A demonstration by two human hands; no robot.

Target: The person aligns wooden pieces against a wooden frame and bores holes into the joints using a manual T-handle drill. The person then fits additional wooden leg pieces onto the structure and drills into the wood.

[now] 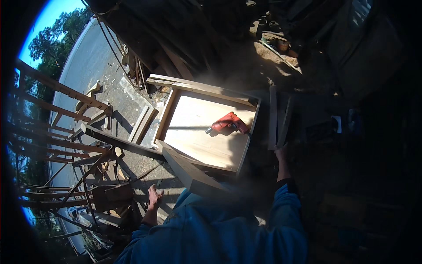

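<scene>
My left hand [154, 197] hangs over the ground left of my body, its fingers apart and nothing in it. To the right, my right hand [281, 153] is closed around the near end of a narrow wooden board [273, 116]; shade hides part of the fingers. A second board [285, 121] runs close beside it, meeting it near my hand. Between my arms and ahead lies a shallow wooden frame [166, 113] with a pale flat panel [189, 116] inside. On that panel rests a red power drill [229, 123], its chuck pointing left.
A thick plank [187, 169] slants from the frame's near corner toward my body. Another long board [118, 141] reaches left from there. Slatted wooden structures [66, 88] stand at the left, with offcuts on the ground. Deep shade covers the right side.
</scene>
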